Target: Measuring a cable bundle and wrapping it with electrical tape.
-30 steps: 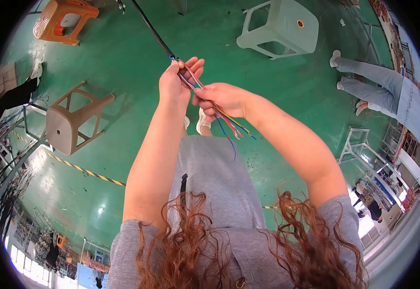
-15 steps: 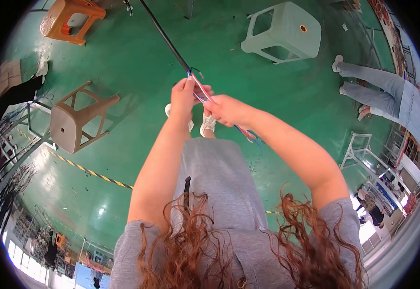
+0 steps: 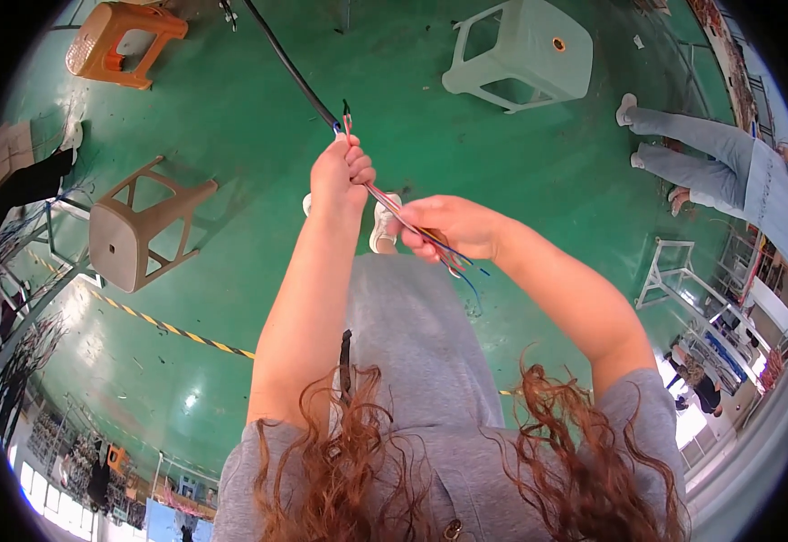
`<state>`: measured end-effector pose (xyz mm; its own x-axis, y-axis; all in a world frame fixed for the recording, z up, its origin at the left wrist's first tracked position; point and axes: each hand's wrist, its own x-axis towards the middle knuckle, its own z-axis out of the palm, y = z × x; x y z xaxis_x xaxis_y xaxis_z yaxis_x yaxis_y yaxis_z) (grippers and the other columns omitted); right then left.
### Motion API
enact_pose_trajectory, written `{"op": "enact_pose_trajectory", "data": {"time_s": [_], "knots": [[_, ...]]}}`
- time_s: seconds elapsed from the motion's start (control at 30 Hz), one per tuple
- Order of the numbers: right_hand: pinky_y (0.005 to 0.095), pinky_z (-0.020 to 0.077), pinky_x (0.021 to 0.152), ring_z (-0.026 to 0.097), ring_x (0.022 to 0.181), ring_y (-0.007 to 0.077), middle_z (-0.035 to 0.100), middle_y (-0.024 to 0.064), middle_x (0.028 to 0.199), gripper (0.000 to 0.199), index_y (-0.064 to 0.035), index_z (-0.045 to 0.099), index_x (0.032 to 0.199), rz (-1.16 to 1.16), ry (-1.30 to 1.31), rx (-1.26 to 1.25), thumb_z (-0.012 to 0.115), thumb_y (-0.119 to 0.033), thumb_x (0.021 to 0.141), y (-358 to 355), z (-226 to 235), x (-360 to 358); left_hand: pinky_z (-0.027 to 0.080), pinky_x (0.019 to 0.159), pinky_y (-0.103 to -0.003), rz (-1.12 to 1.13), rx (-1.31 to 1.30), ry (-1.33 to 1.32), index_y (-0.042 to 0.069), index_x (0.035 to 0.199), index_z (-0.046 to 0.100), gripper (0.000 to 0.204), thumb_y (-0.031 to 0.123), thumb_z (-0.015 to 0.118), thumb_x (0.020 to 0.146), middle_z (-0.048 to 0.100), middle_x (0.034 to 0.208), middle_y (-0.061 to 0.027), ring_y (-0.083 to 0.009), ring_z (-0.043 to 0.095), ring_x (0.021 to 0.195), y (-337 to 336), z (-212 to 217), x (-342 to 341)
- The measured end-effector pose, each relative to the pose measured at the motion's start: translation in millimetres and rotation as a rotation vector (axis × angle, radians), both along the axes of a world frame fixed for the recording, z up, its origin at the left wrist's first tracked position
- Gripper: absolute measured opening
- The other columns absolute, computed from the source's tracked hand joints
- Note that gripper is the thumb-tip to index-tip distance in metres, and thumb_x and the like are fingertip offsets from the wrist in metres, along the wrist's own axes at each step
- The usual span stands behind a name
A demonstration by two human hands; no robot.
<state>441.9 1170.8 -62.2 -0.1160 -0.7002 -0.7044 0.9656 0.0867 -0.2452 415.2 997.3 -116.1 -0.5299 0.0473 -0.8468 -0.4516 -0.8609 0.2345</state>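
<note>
- So the wires [image 3: 388, 200] are mid-frame, a thin bunch slanting down and right, loose blue and reddish ends fanned out past the fingers
- They come out of a black cable [image 3: 295, 77] that runs in from the top edge, left of centre
- Left hand [image 3: 342, 172]: fist wrapped round the wires, right by the cable's end
- Right hand [image 3: 453, 226]: lower and further right, thumb and fingers pinched on the same bunch, bit blurry
- White shoe [image 3: 383, 226] just behind, on the green floor [image 3: 231, 117]
- Stools: orange [image 3: 118, 41] upper left, brown [image 3: 118, 244] mid-left, pale green [image 3: 548, 54] upper right
- Another person's legs [image 3: 692, 140] at right, metal rack [image 3: 665, 271] under them in frame
</note>
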Motion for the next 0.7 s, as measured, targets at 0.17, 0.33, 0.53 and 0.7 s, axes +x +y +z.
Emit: {"op": "enact_pose_trajectory", "data": {"time_s": [0.17,0.33,0.53,0.7], "knots": [[0.0293,0.0541,0.063,0.067,0.074,0.0204,0.064,0.0110,0.085,0.031,-0.0009,0.054,0.103,0.093,0.012,-0.065,0.044,-0.029,0.097,12.9,8.8,2.8,0.017,0.037,-0.021,-0.003,0.003,0.009,0.005,0.084,0.045,0.018,0.015,0.039,0.097,0.028,0.056,0.0060,-0.0048,0.020,0.043,-2.4,1.8,-4.4],[0.0299,0.0545,0.068,0.067,0.082,0.0225,0.064,0.0153,0.092,0.034,0.0012,0.052,0.109,0.102,0.024,-0.050,0.045,-0.029,0.096,14.0,12.6,3.6,0.018,0.037,-0.021,-0.017,-0.013,0.001,0.005,0.084,0.045,0.019,0.015,0.039,0.098,0.029,0.057,0.0057,-0.0048,0.021,0.043,2.3,2.8,-5.9],[0.0307,0.0526,0.074,0.066,0.088,0.0225,0.064,0.0177,0.100,0.041,0.0031,0.050,0.119,0.152,0.094,0.008,0.046,-0.030,0.095,16.6,18.3,4.9,0.018,0.037,-0.021,-0.030,-0.007,0.017,0.004,0.083,0.045,0.019,0.015,0.039,0.098,0.029,0.056,0.0053,-0.0050,0.022,0.043,3.8,2.2,-6.6],[0.0299,0.0517,0.072,0.066,0.087,0.0221,0.064,0.0181,0.101,0.044,0.0026,0.051,0.119,0.179,0.125,0.069,0.041,-0.034,0.096,15.8,21.8,8.9,0.018,0.037,-0.021,-0.045,0.017,0.041,0.004,0.083,0.046,0.020,0.015,0.038,0.098,0.028,0.056,0.0055,-0.0048,0.022,0.043,-0.3,1.0,-5.3]]}}
